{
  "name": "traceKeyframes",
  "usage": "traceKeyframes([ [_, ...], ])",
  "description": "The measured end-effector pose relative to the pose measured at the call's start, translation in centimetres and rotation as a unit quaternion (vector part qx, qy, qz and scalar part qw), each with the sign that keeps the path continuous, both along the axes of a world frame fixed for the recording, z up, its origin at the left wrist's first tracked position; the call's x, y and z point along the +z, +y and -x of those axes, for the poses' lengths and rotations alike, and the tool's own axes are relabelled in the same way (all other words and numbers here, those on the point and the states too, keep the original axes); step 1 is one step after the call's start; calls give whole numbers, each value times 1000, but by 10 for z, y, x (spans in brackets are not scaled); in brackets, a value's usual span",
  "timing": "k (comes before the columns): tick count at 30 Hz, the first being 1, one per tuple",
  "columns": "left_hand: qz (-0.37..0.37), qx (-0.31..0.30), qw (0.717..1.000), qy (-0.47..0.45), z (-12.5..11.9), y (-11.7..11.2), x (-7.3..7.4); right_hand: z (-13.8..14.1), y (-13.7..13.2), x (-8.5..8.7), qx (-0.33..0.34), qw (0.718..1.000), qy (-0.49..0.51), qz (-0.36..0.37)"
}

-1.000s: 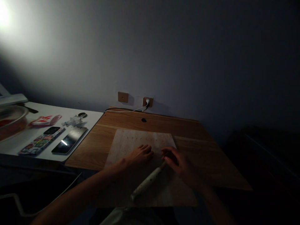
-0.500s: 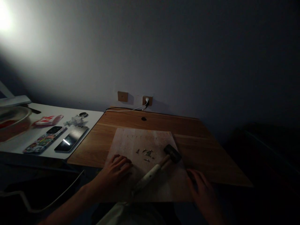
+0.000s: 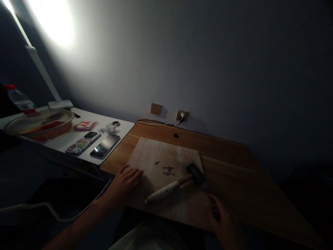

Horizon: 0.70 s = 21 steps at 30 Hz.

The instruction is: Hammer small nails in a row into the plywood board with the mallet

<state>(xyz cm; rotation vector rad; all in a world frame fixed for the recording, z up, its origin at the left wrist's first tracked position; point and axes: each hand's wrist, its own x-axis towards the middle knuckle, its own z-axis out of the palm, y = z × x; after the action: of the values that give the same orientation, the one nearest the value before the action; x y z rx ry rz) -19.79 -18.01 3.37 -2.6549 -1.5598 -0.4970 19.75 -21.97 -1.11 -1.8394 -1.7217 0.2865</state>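
Observation:
A pale wooden board [image 3: 148, 173] lies on the brown desk. On it rests a mallet [image 3: 166, 189] with a dark head toward the right and a light-wrapped handle pointing down-left. Several small screws [image 3: 169, 170] lie loosely grouped above the handle, and a single screw [image 3: 156, 163] sits apart to their left. Small dark marks run in a row near the board's far edge. My left hand [image 3: 128, 178] rests on the board's left side, fingers spread and holding nothing. At the near right edge, my right hand [image 3: 220, 217] touches the board with thumb and fingers apart, partly in shadow.
To the left, a white table [image 3: 127, 130] bears two phones [image 3: 105, 146], a red-and-white packet [image 3: 86, 125], crumpled clear plastic [image 3: 108, 128], a large clear basin [image 3: 70, 118], a bottle [image 3: 22, 100] and a lamp [image 3: 41, 66]. Cables run along the desk to a wall socket [image 3: 182, 116].
My view has swung left and tilted, bringing the lamp, bottle and more of the basin into sight. Both hands stay at the board's sides, and the mallet still lies on it.

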Motion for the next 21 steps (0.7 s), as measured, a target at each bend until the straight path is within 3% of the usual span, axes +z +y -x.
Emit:
traceKeyframes([
  [5, 5, 92, 996, 2, 37, 11, 9, 57, 12, 12, 74, 997, 18, -19],
  [9, -19, 168, 986, 5, 64, 20, 9, 85, 17, 17, 120, 992, 19, -38],
  [14, -22, 229, 973, 3, 81, 24, 8, 91, 18, 16, 129, 991, -10, -17],
  [21, -14, 219, 976, -14, 74, 23, 11, 89, 18, 14, 145, 989, -19, -16],
])
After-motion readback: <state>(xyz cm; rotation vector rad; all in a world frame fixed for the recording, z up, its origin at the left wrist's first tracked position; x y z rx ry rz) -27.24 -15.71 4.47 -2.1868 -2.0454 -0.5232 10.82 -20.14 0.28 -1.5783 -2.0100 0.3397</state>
